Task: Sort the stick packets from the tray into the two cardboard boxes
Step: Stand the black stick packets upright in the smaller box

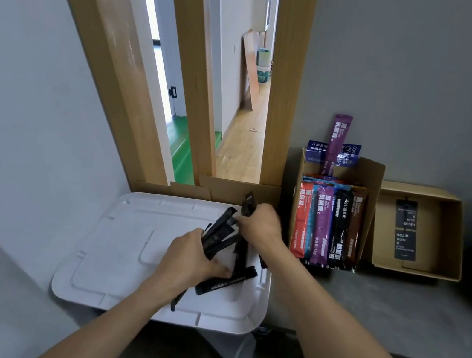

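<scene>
**A:** Closest in, your left hand [193,253] is curled round a fan of thin glossy black stick packets [237,280], pinning them to the white plastic tray [120,253].

**B:** You're squaring them into one bundle, I'd judge. And your right hand [258,223]?

**A:** Just beyond, its fingers are clenched on the upper ends of the same packets. One tip pokes out above your knuckles.

**B:** So the packets run between both grips, over the tray's right side.

**A:** Further back, the tall brown cardboard box [370,177] holds coloured sticks [323,222] on end. The low open cardboard box [450,242] beside it probably takes your black ones.
</scene>
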A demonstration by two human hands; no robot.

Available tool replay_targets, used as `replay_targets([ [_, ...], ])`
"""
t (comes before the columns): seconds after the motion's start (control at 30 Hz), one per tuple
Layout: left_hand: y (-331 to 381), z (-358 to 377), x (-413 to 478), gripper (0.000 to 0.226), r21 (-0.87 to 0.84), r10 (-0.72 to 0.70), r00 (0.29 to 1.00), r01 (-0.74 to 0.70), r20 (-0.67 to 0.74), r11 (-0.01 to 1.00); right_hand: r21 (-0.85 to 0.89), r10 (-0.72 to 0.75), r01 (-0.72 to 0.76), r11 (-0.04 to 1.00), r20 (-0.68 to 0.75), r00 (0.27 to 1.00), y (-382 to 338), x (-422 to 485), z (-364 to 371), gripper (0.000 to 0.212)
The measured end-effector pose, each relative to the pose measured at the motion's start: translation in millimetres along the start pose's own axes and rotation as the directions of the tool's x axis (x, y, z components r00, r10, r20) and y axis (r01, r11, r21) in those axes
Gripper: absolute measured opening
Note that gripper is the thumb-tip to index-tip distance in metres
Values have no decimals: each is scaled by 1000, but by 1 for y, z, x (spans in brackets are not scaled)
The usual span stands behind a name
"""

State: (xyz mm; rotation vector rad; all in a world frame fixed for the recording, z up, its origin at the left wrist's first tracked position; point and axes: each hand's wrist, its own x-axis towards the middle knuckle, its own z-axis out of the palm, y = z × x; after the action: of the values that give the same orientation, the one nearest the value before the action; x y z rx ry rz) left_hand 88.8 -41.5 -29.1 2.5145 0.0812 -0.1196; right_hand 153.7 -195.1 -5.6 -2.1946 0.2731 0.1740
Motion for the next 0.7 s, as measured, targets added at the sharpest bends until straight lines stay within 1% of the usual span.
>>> replay_targets([
  [0.07,0,1,-4,63,-14,18,1000,-17,24,1000,17,-36,36,999,-39,999,1,-1,-4,30],
  [0.13,1,3,-7,59,13,53,998,-53,34,999,-59,-79,75,995,-57,995,1,-6,-10,31],
  [0.23,0,3,-9,48,23,94,995,-95,35,995,-177,-117,105,978,-58,991,3,-12,-14,27],
  [0.3,-2,3,-9,40,35,112,993,-113,37,993,-218,-114,101,971,-50,992,5,-16,-13,22],
  [0.37,-5,4,-12,34,3,113,993,-113,31,994,-229,-104,94,969,-36,994,5,-18,-11,24],
  [0.43,-9,2,-14,27,-95,97,995,-98,-13,991,-217,-106,100,971,-15,994,5,-17,-8,23],
  [0.5,-12,-5,-14,24,-236,46,997,-58,-58,970,-252,-102,99,963,2,995,6,-17,-4,16],
  [0.53,-14,-9,-13,26,-305,9,998,-30,-69,952,-297,-89,88,951,8,996,8,-18,-2,15],
  [0.6,-18,-18,-10,25,-436,-40,998,13,-51,900,-433,-58,66,899,31,998,12,-21,5,22],
  [0.67,-19,-22,-9,19,-564,-53,999,39,-8,825,-546,-43,61,836,45,998,14,-27,13,29],
  [0.7,-18,-22,-9,14,-612,-58,998,50,7,789,-568,-36,58,821,49,998,15,-29,16,31],
])
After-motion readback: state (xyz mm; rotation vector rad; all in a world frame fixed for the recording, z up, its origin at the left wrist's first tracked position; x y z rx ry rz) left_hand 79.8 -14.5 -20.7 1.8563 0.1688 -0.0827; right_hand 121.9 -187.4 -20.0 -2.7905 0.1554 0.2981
